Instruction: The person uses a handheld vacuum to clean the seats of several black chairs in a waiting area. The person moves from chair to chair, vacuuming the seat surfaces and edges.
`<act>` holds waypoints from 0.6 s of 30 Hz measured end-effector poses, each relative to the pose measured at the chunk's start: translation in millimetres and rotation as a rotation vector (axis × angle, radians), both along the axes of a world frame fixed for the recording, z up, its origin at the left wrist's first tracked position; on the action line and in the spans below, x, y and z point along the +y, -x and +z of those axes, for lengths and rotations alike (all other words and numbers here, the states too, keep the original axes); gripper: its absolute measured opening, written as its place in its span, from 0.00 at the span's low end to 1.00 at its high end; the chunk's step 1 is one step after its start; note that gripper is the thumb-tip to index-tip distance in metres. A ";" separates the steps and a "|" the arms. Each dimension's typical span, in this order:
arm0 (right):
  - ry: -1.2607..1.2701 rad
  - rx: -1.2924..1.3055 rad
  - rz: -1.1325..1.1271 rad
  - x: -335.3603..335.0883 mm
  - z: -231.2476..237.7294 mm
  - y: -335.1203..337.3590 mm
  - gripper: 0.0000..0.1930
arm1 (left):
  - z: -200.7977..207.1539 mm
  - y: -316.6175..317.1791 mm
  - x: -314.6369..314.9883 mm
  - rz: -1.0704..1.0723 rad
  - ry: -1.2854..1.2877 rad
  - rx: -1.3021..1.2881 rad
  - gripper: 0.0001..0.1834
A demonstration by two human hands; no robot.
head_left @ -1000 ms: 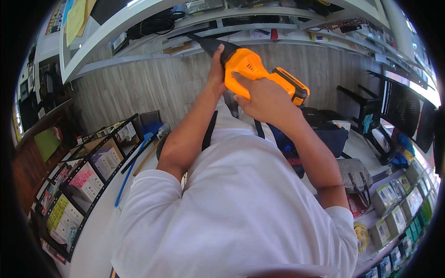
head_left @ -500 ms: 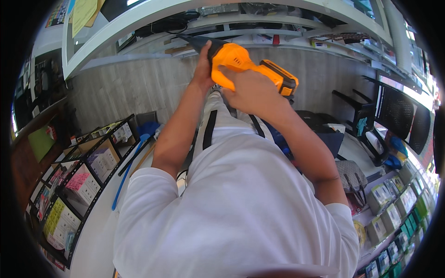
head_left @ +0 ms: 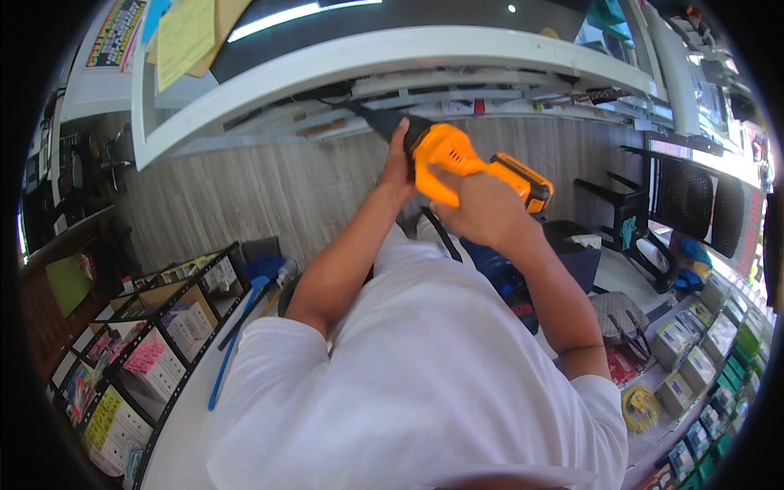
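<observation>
An orange cordless blower is held out in front of my body, above the floor. My right hand is wrapped round its handle. Close to the orange housing, my left hand grips the base of the black tapered nozzle, thumb along the top; its other fingers are mostly hidden underneath. The nozzle points away to the far left, toward the low shelving under the white-framed counter. At the rear end, an orange and black battery pack extends to the right past my right wrist.
Ahead stands a glass-topped counter with a white frame, papers on its left corner. A black rack of boxed goods and a blue stick are at left. On the right are a black chair, a handbag and shelved packages.
The view has shifted, showing more of the countertop. The blower and both hands now appear lower and farther right in the picture, with the same grip.
</observation>
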State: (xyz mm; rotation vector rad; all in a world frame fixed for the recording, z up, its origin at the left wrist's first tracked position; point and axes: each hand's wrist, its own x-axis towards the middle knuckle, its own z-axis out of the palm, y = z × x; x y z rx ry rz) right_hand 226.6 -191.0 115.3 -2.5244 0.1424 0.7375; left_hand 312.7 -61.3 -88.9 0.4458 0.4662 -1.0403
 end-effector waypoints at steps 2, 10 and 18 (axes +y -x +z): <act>-0.036 -0.038 0.039 25.0 -12.2 -15.1 0.32 | 2.6 -13.4 33.6 0.028 -0.027 -0.018 0.46; -0.163 -0.009 0.092 104.2 -35.6 -51.6 0.30 | -8.1 -41.2 139.1 0.069 -0.136 -0.046 0.44; -0.159 0.043 -0.170 67.9 -34.2 5.8 0.32 | -18.1 -23.5 84.1 -0.205 -0.141 -0.087 0.44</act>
